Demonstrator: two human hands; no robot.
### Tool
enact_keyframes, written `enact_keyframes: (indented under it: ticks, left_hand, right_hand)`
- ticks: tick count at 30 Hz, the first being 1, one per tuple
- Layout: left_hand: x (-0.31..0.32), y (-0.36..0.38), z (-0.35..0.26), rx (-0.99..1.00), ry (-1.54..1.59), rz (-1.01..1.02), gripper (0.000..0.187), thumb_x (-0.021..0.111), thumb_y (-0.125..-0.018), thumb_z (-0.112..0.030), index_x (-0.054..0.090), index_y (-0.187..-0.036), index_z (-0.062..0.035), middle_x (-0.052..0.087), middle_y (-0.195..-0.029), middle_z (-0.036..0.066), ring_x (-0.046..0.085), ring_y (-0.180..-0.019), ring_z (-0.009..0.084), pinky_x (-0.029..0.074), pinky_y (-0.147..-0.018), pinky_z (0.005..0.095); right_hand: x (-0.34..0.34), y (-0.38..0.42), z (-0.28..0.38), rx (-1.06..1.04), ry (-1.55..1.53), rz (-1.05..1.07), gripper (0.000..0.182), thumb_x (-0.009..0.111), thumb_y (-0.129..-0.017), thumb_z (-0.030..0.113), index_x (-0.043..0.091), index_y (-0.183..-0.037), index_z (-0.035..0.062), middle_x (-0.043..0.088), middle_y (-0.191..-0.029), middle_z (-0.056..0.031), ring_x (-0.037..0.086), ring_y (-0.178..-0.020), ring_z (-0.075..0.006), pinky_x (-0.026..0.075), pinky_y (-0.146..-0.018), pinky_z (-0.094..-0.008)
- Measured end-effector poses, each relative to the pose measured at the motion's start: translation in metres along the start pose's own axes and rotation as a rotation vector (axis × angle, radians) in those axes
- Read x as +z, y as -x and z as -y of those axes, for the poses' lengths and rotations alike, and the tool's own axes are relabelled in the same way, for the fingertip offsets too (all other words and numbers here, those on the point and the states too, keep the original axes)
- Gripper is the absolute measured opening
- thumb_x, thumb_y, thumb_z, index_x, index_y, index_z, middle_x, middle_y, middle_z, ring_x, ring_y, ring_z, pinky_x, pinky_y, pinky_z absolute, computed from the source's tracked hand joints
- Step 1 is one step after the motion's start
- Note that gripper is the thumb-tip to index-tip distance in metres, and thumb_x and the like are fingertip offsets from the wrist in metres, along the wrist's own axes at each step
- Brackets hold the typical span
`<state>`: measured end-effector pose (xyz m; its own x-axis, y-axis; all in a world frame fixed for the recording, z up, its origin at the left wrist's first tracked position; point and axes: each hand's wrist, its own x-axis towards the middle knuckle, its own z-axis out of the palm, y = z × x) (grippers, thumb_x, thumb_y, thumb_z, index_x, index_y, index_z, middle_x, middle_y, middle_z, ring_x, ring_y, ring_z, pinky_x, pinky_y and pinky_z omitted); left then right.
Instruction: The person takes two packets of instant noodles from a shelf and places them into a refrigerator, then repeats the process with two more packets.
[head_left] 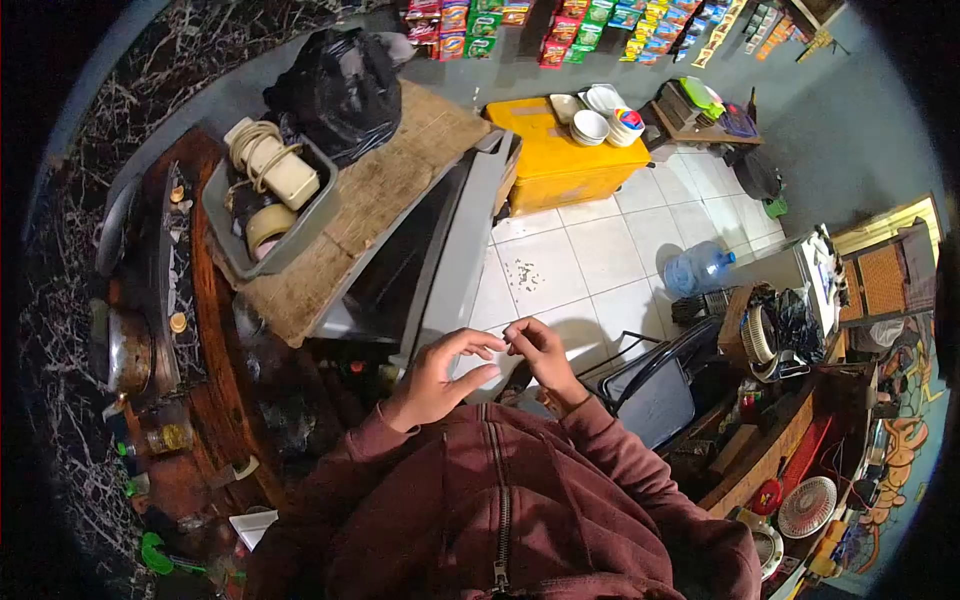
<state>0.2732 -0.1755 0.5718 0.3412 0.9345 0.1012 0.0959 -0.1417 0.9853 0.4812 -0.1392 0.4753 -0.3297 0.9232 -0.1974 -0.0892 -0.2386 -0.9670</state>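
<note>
My left hand (438, 380) is raised in front of my chest, its thumb and fingers apart with nothing between them. Close beside it, my right hand (547, 362) pinches thumb against forefinger. A tiny dark spot shows at that pinch, and I cannot tell what it is. The fingertips of both hands almost meet over the tiled floor (612, 248). Just past my left hand stands a grey-edged cabinet (448, 250) with a brown board (375, 195) on top.
On the board sit a grey bin (285, 240) with a corded white device (285, 172) and a black plastic bag (335, 95). Ahead, a yellow box (550, 170) carries bowls (590, 125). To my right are a dark chair (655, 400), a water jug (698, 268) and a fan (806, 507).
</note>
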Motion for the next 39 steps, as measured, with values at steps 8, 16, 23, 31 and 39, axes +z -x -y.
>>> enact_keyframes:
  ticks: [8, 16, 23, 31, 39]
  left_hand:
    - [0.054, -0.037, 0.113, -0.223, 0.076, 0.065, 0.022, 0.063, -0.093, -0.017, 0.062, -0.111, -0.0033, 0.067, -0.109, 0.005, 0.063, -0.095, 0.0125, 0.047, -0.088, 0.0293]
    - [0.038, 0.030, 0.223, -0.487, -0.659, 0.746, 0.026, 0.065, -0.081, -0.016, 0.066, -0.106, -0.0068, 0.065, -0.111, 0.018, 0.063, -0.104, 0.0352, 0.051, -0.084, 0.0451]
    - [0.027, 0.112, 0.258, -0.614, -0.732, 0.963, 0.024, 0.064, -0.081, -0.020, 0.068, -0.101, -0.0078, 0.065, -0.110, 0.018, 0.064, -0.102, 0.0348, 0.052, -0.084, 0.0477]
    - [-0.036, 0.116, 0.352, -0.860, -0.506, 0.814, 0.040, 0.068, -0.085, -0.034, 0.063, -0.119, -0.0144, 0.060, -0.128, 0.007, 0.054, -0.122, 0.0271, 0.043, -0.101, 0.0422]
    - [0.017, -0.055, 0.369, -0.796, -0.628, 0.589, 0.024, 0.069, -0.084, -0.022, 0.066, -0.105, -0.0103, 0.067, -0.092, 0.010, 0.063, -0.088, 0.0243, 0.051, -0.080, 0.0379]
  right_hand:
    - [-0.116, 0.029, -0.033, 0.178, 0.289, 0.146, 0.023, 0.062, -0.094, 0.025, 0.061, -0.100, 0.0029, 0.064, -0.086, -0.0027, 0.058, -0.077, -0.0109, 0.047, -0.069, -0.0278]
    - [-0.336, 0.118, -0.214, 0.564, 0.794, -0.217, 0.034, 0.065, -0.087, 0.036, 0.067, -0.099, 0.0040, 0.069, -0.082, -0.0099, 0.067, -0.076, -0.0210, 0.052, -0.069, -0.0373]
    - [-0.341, 0.150, -0.189, 0.526, 0.834, 0.059, 0.038, 0.066, -0.086, 0.038, 0.069, -0.100, 0.0020, 0.071, -0.092, -0.0161, 0.068, -0.084, -0.0291, 0.053, -0.077, -0.0399]
    - [-0.345, 0.100, -0.123, 0.533, 0.903, 0.043, 0.044, 0.066, -0.085, 0.045, 0.068, -0.106, 0.0067, 0.071, -0.095, -0.0166, 0.068, -0.090, -0.0317, 0.052, -0.081, -0.0406]
    - [-0.345, 0.030, -0.127, 0.438, 0.848, -0.114, 0.037, 0.065, -0.090, 0.040, 0.068, -0.100, 0.0041, 0.070, -0.082, -0.0096, 0.066, -0.075, -0.0193, 0.051, -0.068, -0.0339]
